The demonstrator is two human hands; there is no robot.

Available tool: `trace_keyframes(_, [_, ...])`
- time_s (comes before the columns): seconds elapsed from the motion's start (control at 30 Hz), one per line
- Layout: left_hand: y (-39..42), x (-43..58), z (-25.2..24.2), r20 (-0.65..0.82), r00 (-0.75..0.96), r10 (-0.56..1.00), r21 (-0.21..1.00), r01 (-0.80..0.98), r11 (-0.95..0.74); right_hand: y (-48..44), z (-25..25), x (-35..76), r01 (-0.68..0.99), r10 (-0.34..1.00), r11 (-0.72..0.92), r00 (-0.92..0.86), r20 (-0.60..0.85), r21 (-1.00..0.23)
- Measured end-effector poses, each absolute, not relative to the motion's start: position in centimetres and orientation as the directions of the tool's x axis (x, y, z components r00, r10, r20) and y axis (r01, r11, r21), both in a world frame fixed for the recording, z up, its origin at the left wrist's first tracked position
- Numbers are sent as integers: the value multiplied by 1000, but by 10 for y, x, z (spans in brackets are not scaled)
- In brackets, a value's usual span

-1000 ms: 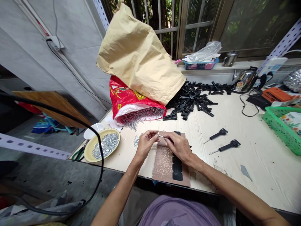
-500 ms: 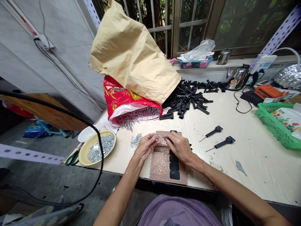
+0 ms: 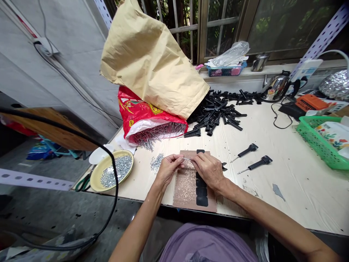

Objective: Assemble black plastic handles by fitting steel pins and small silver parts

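Note:
My left hand (image 3: 171,168) is closed, thumb and fingertips pinching the tip of a thin metal rod (image 3: 187,158). My right hand (image 3: 210,170) wraps round a black plastic handle, from which the rod seems to extend; the handle's forked end (image 3: 224,166) shows past the knuckles, the rest being hidden. Both hands are over a brown board (image 3: 184,196) with a column of black pads (image 3: 201,191). Two black handles with metal rods, one nearer (image 3: 257,165) and one farther (image 3: 247,151), lie to the right. Small metal pieces (image 3: 156,162) lie loose beside my left hand.
A yellow bowl (image 3: 95,181) of small metal pieces stands left, by green-handled scissors (image 3: 82,182). Behind are a red bag (image 3: 128,112) of metal rods, a tan sack (image 3: 155,62) and piled black handles (image 3: 215,112). A green basket (image 3: 313,142) sits right.
The forked end of the handle shows more beyond my right hand. Both hands stay nearly in place, and the whole view has shifted slightly.

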State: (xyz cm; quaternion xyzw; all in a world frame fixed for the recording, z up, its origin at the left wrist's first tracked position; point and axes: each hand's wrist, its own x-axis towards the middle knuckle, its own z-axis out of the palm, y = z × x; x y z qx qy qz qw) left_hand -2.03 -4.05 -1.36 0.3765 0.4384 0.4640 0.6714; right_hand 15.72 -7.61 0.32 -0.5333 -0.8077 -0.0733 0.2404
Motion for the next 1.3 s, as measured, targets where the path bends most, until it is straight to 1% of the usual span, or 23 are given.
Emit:
trace_keyframes(0.1, [-41, -17, -16, -237, 176, 955, 910, -305, 282, -77, -1, 157, 910, 832, 392, -287, 474, -136])
trace_keyframes(0.27, [-41, -12, -19, -234, 156, 959, 911, -309, 273, -78, -2, 157, 913, 850, 373, -263, 456, -168])
trace_keyframes(0.43, [-42, -8, -18, -203, 110, 973, 941, -252, 225, -77, -3, 160, 915, 825, 389, -294, 482, -107])
trace_keyframes(0.63, [-42, -9, -19, -178, 112, 978, 964, -181, 197, -75, -7, 162, 910, 787, 407, -305, 536, -80])
trace_keyframes(0.7, [-42, -9, -18, -168, 113, 979, 969, -164, 185, -74, -6, 163, 902, 802, 415, -302, 515, -116])
trace_keyframes(0.83, [-41, -9, -15, -140, 108, 984, 979, -134, 154, -73, -5, 165, 874, 869, 399, -264, 418, -277])
trace_keyframes(0.97, [-39, -9, -14, -131, 121, 984, 984, -106, 144, -72, -6, 166, 860, 894, 378, -243, 376, -344])
trace_keyframes(1.03, [-39, -9, -15, -130, 133, 983, 984, -105, 145, -72, -6, 167, 855, 890, 389, -252, 381, -344])
trace_keyframes(1.2, [-38, -8, -19, -155, 134, 979, 977, -129, 172, -71, -8, 167, 882, 859, 408, -283, 428, -236])
trace_keyframes(1.3, [-39, -8, -20, -159, 138, 978, 975, -134, 178, -71, -10, 168, 864, 859, 421, -281, 428, -278])
